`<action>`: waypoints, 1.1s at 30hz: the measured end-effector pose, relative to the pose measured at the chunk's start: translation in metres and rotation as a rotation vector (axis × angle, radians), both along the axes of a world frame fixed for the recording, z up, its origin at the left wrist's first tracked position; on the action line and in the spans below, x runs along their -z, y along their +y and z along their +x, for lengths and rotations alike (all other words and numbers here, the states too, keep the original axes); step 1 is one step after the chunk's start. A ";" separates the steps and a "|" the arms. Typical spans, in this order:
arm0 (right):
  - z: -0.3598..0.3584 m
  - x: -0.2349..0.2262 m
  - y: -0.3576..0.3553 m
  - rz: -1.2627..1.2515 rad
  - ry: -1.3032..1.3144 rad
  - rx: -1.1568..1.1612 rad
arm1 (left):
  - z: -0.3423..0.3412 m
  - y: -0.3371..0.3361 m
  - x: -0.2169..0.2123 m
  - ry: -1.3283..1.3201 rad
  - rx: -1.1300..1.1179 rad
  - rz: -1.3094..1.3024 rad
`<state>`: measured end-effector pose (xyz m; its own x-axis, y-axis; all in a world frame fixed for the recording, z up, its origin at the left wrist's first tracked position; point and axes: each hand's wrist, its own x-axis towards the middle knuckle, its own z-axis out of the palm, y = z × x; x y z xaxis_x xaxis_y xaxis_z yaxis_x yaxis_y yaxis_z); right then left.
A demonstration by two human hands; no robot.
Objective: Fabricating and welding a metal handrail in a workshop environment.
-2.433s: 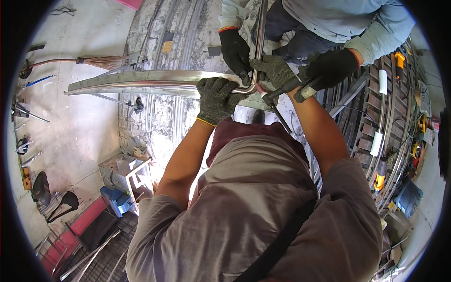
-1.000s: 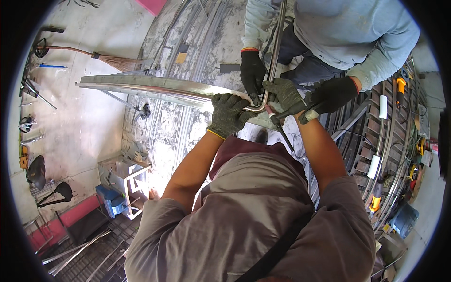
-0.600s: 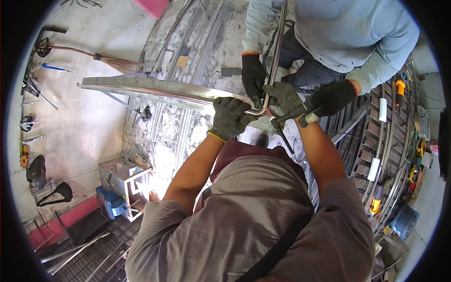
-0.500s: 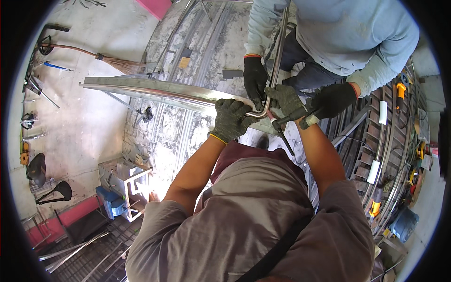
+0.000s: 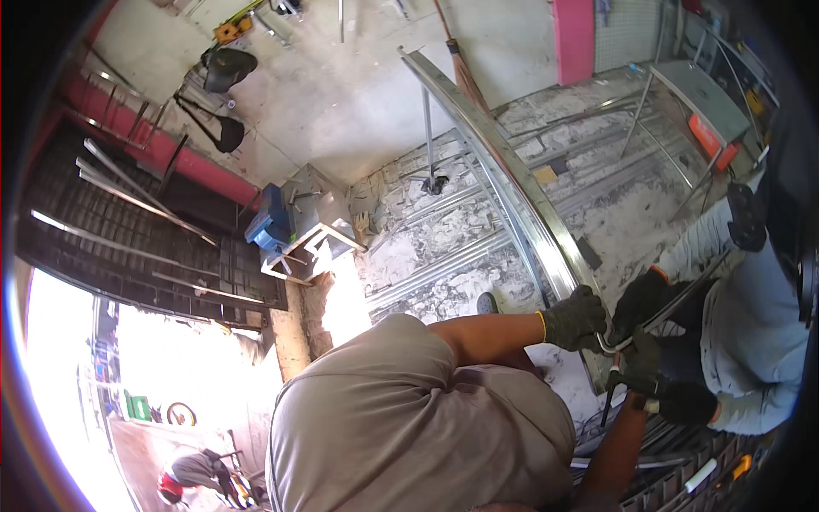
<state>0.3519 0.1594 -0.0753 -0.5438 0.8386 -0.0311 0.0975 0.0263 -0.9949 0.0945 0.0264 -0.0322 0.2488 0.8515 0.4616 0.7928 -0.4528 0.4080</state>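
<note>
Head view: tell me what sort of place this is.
Probably a metalworking shop: a bent shiny tube with a torch-like tool at its bend, a long metal beam, and metal strips lying beside it.

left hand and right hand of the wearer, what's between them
In the head view, the bend of the shiny tube lies between the left hand and the right hand.

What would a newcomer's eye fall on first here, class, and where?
Probably the glaring white opening at the lower left. Next comes the long metal beam, slanting down from the top centre, with the person's gloved left hand near its lower end.
</note>
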 end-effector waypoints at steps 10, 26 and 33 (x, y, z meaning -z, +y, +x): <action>0.020 0.060 0.028 0.077 -0.017 -0.180 | -0.005 -0.004 -0.010 0.003 -0.020 -0.030; -0.001 0.044 0.023 0.394 -0.103 -0.128 | -0.005 -0.006 -0.018 0.040 -0.034 -0.074; -0.005 0.034 0.021 0.376 -0.062 -0.126 | -0.007 -0.004 -0.014 0.060 -0.048 -0.041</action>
